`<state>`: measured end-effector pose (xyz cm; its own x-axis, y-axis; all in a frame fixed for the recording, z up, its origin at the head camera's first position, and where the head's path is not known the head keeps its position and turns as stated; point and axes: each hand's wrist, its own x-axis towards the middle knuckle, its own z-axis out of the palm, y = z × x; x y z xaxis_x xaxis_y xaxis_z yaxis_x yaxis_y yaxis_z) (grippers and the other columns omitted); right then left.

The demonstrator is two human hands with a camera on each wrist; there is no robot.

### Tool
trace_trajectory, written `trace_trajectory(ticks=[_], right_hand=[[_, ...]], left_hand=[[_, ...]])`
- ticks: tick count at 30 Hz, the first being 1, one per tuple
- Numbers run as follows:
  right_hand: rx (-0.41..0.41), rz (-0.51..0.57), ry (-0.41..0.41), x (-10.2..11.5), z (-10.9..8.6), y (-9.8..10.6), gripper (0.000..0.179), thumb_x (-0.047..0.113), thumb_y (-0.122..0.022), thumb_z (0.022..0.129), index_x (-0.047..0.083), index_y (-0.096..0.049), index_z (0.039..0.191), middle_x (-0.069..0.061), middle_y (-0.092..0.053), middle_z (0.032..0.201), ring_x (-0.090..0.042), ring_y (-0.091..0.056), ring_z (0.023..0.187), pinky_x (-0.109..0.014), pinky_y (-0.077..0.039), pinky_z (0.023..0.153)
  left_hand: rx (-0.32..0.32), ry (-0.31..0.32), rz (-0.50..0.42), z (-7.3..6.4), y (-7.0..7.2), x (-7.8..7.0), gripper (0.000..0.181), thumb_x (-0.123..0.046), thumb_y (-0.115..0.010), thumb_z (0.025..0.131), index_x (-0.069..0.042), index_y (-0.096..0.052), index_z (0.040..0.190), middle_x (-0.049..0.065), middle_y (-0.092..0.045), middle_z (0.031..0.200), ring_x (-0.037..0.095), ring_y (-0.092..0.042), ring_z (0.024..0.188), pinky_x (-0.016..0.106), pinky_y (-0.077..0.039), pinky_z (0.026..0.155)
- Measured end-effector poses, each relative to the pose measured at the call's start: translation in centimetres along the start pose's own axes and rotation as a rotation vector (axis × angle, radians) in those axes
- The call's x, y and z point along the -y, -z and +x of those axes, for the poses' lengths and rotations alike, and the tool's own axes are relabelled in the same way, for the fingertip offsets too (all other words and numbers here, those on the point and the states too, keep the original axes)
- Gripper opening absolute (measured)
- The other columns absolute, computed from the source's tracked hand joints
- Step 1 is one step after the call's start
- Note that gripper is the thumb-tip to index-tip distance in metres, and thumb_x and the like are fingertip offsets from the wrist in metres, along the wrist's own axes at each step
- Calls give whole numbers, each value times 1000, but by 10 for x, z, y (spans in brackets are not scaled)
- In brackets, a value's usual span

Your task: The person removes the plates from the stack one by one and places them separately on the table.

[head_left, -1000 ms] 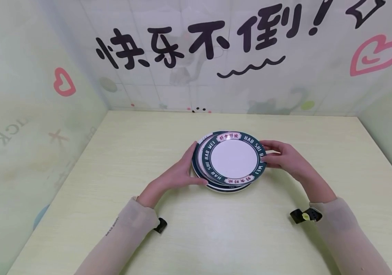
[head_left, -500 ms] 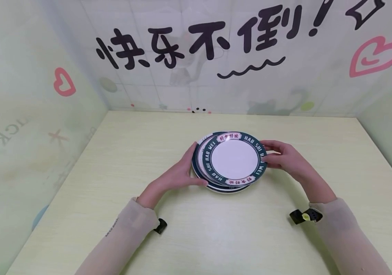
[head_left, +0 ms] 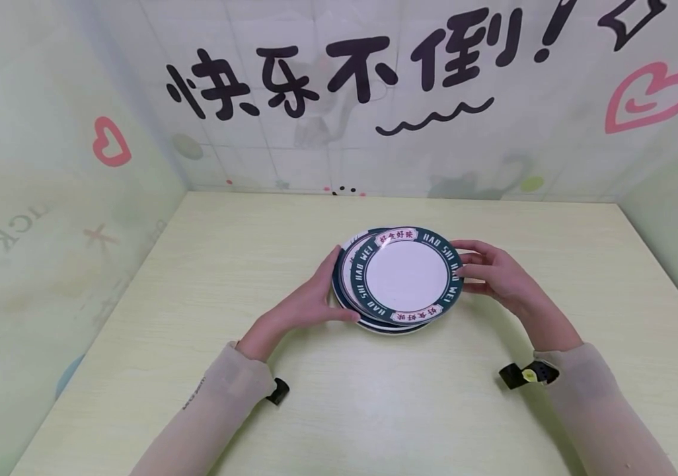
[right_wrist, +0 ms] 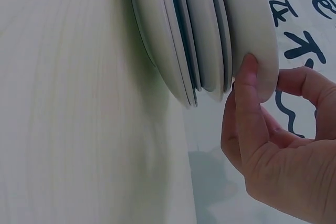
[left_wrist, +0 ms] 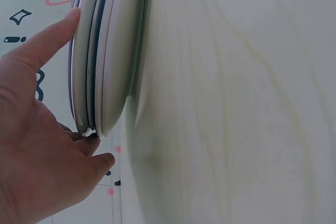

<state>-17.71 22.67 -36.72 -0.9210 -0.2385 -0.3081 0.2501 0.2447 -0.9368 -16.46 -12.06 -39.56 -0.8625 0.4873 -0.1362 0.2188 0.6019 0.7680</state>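
Observation:
A stack of several round plates [head_left: 339, 291] with dark green patterned rims rests at the middle of the table. Its top plate [head_left: 407, 274], white in the centre with "HAO SHI HAO WEI" lettering, sits off to the right of those below. At the stack's left side my left hand [head_left: 312, 297] grips the rims, thumb at the near side and fingers round the far side. My right hand [head_left: 502, 277] pinches the top plate's right edge. In the right wrist view a fingertip [right_wrist: 249, 61] presses that plate's pale underside, and a narrow gap shows between it and the plate beneath.
The pale wood-grain table [head_left: 386, 410] stretches around the stack on all sides. Behind it rises a back wall [head_left: 291, 165] with large black characters. Side walls [head_left: 47, 264] stand at left and right, with a pink heart [head_left: 111, 142] on the left one.
The top plate has shifted slightly to the right over the stack, and my right hand's fingers have moved a little with it. My left hand has stayed in place on the lower plates.

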Motion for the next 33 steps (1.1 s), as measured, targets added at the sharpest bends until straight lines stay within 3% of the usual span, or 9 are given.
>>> trace_trajectory(ticks=[6, 33], right_hand=[[3, 69, 20, -1, -1, 0, 54, 8, -58, 97, 8, -41, 148, 12, -66, 101, -7, -67, 88, -24, -62, 79], [-10, 171, 56, 5, -5, 11, 43, 9, -57, 99, 13, -47, 140, 8, -66, 103, -7, -67, 86, -22, -61, 79]], left_hand=[[3, 0, -5, 0, 1, -1, 128, -36, -85, 78, -12, 11, 160, 10, 5, 169, 30, -4, 157, 48, -18, 127], [5, 2, 3, 0, 2, -1, 127, -36, -84, 79, -11, 10, 160, 10, 5, 169, 28, -3, 157, 45, -15, 128]])
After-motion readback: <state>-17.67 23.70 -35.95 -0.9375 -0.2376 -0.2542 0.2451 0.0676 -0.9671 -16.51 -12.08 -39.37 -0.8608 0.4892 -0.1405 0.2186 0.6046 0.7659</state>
